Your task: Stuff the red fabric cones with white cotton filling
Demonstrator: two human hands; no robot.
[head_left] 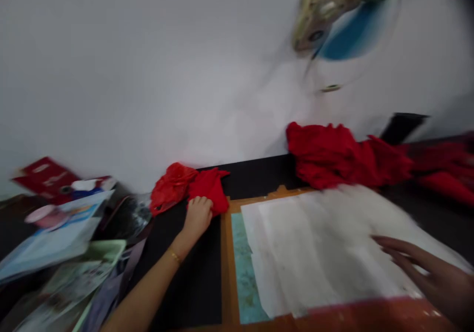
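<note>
My left hand [200,212] reaches to the far side of the table, its fingers curled onto a folded red cloth [212,189]. An orange-red plastic bag [173,186] lies against the cloth's left side. Over the right part of some thin white sheets [296,243] is my right hand [418,268], blurred, with its fingers stretched out and apart. Nothing shows in its grasp. Under the sheets is a board with a brown border [226,273] and a blue-green patterned strip [247,273].
A crumpled red cloth heap [333,154] sits at the back right by the wall. On the left are a green basket [111,247], a pink round container [47,217], plastic packets [74,233] and a red box [48,179]. A small fan [348,31] hangs above right.
</note>
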